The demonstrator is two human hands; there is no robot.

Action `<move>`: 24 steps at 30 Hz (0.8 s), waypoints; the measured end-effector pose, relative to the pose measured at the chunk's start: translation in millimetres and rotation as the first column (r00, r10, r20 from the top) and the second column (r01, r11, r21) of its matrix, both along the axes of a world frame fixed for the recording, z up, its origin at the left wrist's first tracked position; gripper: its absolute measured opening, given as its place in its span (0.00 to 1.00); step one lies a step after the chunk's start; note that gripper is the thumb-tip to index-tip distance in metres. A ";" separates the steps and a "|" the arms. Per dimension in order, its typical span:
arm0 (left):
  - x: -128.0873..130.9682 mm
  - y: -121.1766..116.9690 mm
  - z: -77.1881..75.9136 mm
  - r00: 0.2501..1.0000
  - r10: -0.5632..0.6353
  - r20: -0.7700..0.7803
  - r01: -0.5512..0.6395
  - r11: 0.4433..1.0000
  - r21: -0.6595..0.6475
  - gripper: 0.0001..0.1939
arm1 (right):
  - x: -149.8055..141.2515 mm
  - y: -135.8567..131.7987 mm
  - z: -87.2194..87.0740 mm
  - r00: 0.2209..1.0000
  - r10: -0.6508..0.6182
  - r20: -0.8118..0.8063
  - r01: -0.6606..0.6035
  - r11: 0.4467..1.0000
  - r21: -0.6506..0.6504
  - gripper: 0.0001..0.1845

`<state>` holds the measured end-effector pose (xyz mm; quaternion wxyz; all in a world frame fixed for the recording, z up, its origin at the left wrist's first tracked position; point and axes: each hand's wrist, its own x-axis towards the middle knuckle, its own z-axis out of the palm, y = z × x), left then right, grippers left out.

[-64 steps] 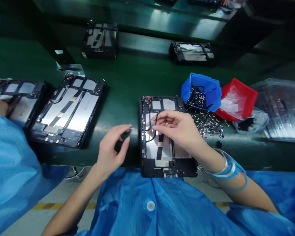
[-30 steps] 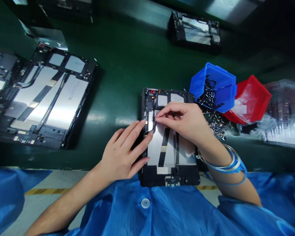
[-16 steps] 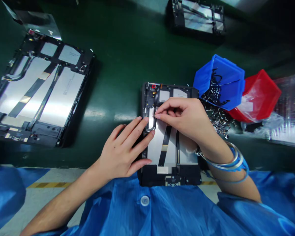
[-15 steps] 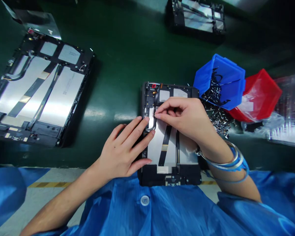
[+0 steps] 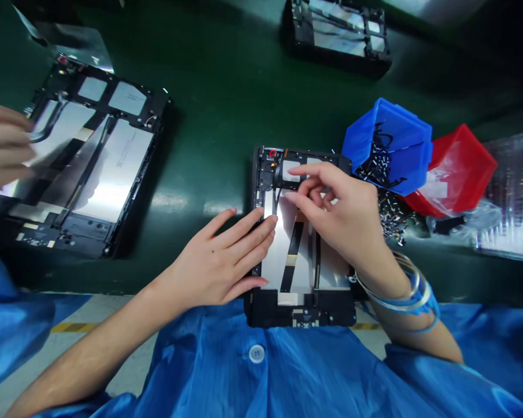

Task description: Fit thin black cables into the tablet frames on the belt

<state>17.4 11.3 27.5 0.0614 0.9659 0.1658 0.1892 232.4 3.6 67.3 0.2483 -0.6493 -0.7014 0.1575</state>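
Note:
An opened tablet (image 5: 298, 316), its internals facing up, lies in front of me at the table edge. My left hand (image 5: 226, 258) rests flat with fingers stretched over the tablet's left side, fingertips on a dark cable strip that they partly hide. Above the tablet's upper middle is my right hand (image 5: 340, 203), thumb and index finger apart with nothing visible between them. Just left of its thumb, a thin black cable (image 5: 278, 196) runs down towards my left fingertips. Two flat ribbon cables cross the silver battery (image 5: 272, 273).
A blue bin (image 5: 412, 139) lies tipped, spilling small black cables (image 5: 390, 215). Beside it are a red bin (image 5: 466, 168) and clear plastic trays (image 5: 514, 203). Another opened tablet (image 5: 122, 145) is at left, with a co-worker's blurred hand (image 5: 4, 148) over it; one more device (image 5: 340, 35) lies at the back.
My right thumb and index finger have parted from their pinch at the cable. My left fingers have shifted slightly onto the cable strip. A co-worker's hand has come in at left.

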 end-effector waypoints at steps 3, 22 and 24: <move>0.1 0.2 -0.9 1.000 -0.005 0.009 0.005 1.000 -0.012 0.26 | 4.3 -17.0 0.1 0.968 0.107 0.226 -0.136 0.984 0.119 0.12; -7.5 -62.1 -8.5 0.827 0.539 0.161 -0.373 0.740 -0.560 0.30 | 38.0 -89.4 -13.3 0.929 -0.332 0.164 0.309 0.939 0.152 0.21; -6.9 -73.1 -10.2 0.833 0.540 0.121 -0.378 0.716 -0.586 0.30 | 40.8 -96.3 -19.8 0.925 -0.362 0.117 0.347 0.929 0.131 0.21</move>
